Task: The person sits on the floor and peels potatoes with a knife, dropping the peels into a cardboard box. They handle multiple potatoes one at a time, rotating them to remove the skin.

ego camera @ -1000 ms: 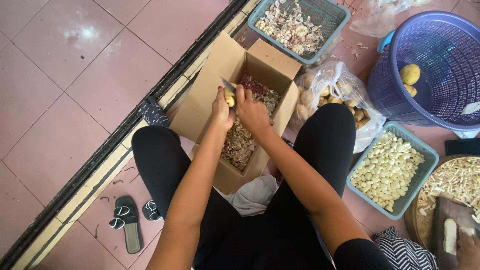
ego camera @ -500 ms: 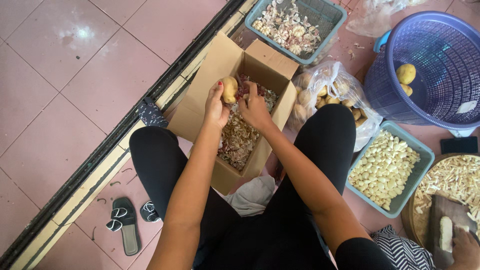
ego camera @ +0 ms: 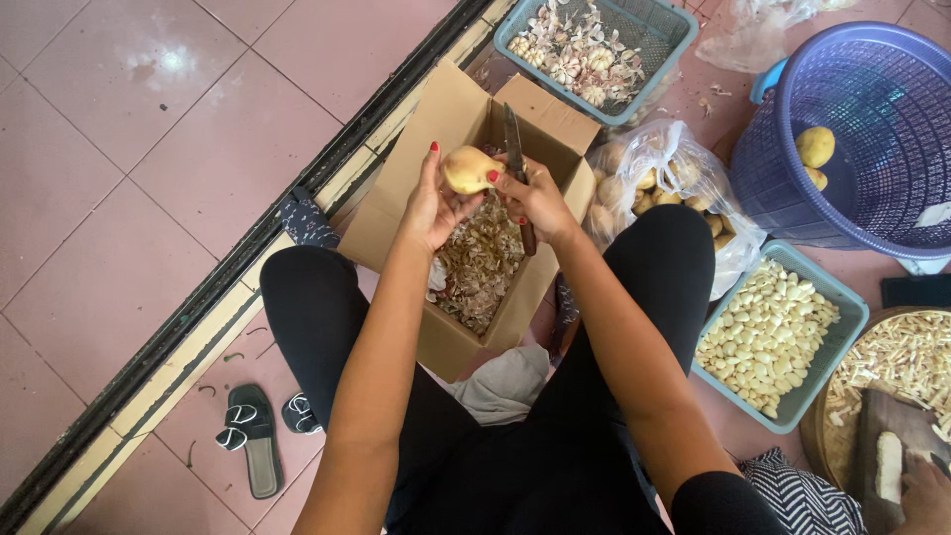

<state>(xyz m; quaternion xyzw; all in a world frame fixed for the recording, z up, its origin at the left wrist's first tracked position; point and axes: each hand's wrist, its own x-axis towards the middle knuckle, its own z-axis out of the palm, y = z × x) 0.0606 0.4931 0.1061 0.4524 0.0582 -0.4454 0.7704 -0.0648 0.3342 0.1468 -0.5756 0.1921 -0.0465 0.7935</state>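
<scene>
a brown cardboard box (ego camera: 466, 119), flaps open, sits between the knees with dry papery peelings inside. above it the left hand (ego camera: 433, 203) is clamped around a pale yellow, smooth, rounded potato (ego camera: 468, 168). the right hand (ego camera: 535, 198) is closed on a knife (ego camera: 515, 149), blade beside the potato. a clear plastic bag (ego camera: 674, 149) of potatoes lies right of the box.

Potato (ego camera: 468, 168) over box (ego camera: 451, 119) w/ peels (ego camera: 480, 263)
</scene>
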